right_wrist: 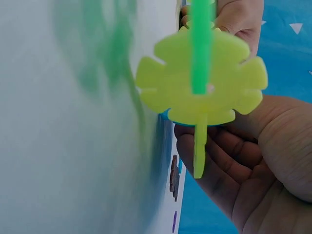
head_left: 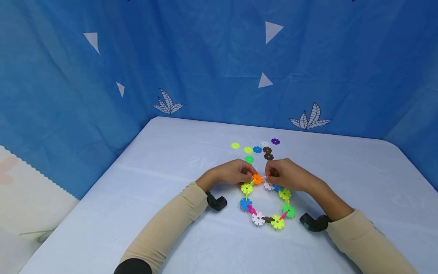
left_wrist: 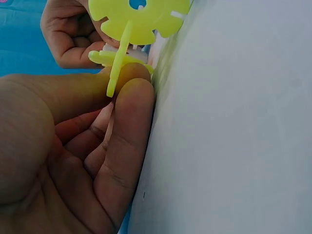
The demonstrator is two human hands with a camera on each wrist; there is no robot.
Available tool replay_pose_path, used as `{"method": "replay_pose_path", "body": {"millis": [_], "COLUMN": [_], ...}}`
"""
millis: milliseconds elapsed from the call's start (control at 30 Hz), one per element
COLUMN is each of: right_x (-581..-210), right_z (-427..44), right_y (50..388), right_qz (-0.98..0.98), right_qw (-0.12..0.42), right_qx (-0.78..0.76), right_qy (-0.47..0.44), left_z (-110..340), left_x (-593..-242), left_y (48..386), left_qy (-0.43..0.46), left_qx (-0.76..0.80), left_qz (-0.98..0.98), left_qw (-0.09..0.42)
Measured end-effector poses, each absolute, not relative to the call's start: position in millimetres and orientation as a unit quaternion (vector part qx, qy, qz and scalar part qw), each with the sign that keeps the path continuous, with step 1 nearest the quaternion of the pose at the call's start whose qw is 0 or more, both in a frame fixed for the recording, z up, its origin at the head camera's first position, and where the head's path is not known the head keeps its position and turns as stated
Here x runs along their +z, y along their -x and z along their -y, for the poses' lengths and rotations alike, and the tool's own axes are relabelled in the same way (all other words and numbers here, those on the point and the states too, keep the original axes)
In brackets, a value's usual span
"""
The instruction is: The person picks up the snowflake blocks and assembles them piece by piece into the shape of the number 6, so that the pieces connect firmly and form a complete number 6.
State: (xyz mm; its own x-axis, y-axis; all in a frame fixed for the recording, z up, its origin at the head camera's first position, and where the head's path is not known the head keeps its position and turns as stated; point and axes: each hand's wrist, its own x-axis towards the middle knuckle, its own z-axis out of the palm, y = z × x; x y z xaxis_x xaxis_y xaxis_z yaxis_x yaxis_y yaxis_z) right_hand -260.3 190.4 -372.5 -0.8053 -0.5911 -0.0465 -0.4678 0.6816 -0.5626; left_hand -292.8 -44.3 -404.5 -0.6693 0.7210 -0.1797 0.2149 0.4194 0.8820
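Observation:
A ring of notched plastic snowflake discs [head_left: 258,218], in several colours and slotted together, lies on the white table. At its far side my left hand [head_left: 234,172] pinches the orange disc [head_left: 257,179], beside a yellow disc [head_left: 246,188]. Just to the right, my right hand [head_left: 291,175] pinches a white disc [head_left: 268,186], which joins a blue disc [head_left: 277,188]. The fingertips of both hands are close together. In the left wrist view, yellow discs [left_wrist: 139,22] partly cover the pinch; in the right wrist view, a yellow-green disc [right_wrist: 202,78] hides the right fingertips.
Beyond the hands lie loose discs: a green one [head_left: 249,159], a purple one [head_left: 275,141], a blue one [head_left: 257,149], brown ones [head_left: 268,156], a white one and yellow ones [head_left: 235,145]. A blue patterned curtain [head_left: 219,68] hangs behind the white table [head_left: 191,140].

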Motion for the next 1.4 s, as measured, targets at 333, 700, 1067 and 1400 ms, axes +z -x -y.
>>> {"method": "replay_pose_path", "body": {"millis": [333, 700, 1067, 1400], "right_x": [-376.6, -374.1, -383.2, -383.6], "right_z": [-191.0, -198.0, -214.0, -226.4], "right_y": [260.7, 263.0, 269.4, 273.9], "right_qz": [-0.9, -0.909, -0.85, -0.848], "right_qw": [0.112, 0.175, 0.264, 0.27], "right_qx": [-0.289, -0.291, -0.412, -0.43], "right_qy": [0.306, 0.241, 0.195, 0.155], "left_z": [42.4, 46.1, 47.0, 47.3], "left_x": [-404.8, -404.9, -404.3, -403.5], "left_y": [292.2, 293.3, 292.8, 292.2], "left_qy": [-0.294, -0.294, -0.298, -0.295], "left_qx": [0.454, 0.466, 0.469, 0.458], "left_qz": [-0.794, -0.781, -0.777, -0.786], "left_qw": [0.276, 0.295, 0.296, 0.293]}}
